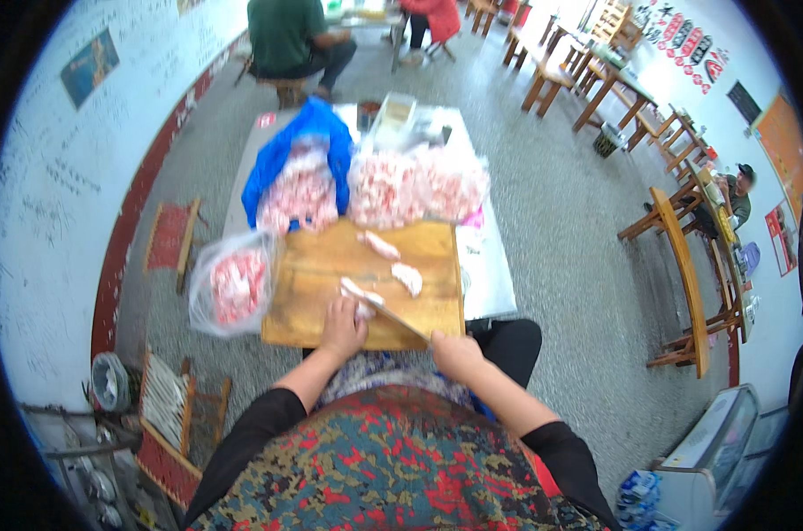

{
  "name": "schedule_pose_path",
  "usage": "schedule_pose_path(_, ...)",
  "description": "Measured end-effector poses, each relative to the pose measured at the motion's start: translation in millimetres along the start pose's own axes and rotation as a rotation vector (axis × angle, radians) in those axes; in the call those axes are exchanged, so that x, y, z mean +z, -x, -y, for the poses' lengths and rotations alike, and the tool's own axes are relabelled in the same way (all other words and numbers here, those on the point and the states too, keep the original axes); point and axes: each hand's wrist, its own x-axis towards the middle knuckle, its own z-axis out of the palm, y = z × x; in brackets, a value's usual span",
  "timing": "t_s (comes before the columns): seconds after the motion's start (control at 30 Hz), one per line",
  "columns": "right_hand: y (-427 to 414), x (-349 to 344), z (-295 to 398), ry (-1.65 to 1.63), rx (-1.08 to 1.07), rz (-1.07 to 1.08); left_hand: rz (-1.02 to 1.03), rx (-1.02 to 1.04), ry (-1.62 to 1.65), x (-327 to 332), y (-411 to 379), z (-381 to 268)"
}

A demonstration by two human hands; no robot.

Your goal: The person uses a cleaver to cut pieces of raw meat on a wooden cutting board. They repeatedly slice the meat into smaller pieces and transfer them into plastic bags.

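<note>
On a wooden cutting board (308, 265), my left hand (343, 326) presses on a pale piece of raw meat (366, 309). My right hand (456, 355) grips the handle of a knife (401, 320), whose blade reaches left to that meat. Two more pale pieces lie farther up the board: a long one (379, 245) and a shorter one (408, 279). Behind the board, pink chopped meat fills a blue plastic bag (338, 149) and clear bags (418, 186). To the left, a clear plastic bag (201, 292) holds more pink meat.
The board rests on a low table (497, 285) with a clear container (396, 113) at its far end. A red woven stool (169, 235) stands at the left. Beyond the table sits a person in green (285, 40). Wooden benches (683, 265) and tables line the right.
</note>
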Motion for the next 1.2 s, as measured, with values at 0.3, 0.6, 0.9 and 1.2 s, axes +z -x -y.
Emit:
schedule_pose_path(0.3, 14, 20, -6, -0.065, -0.028, -0.178, 0.075, -0.012, -0.027, -12, -4, -8)
schedule_pose_path(0.6, 11, 42, -5, -0.058, -0.031, -0.29, 0.087, 0.018, -0.027, -10, 0, 1)
schedule_pose_path(0.9, 13, 30, -13, -0.083, -0.041, -0.256, 0.083, 0.024, -0.013, -7, -5, -9)
schedule_pose_path(1.2, 12, 23, -16, -0.172, -0.014, -0.195, 0.091, 0.025, -0.067, -8, -5, -10)
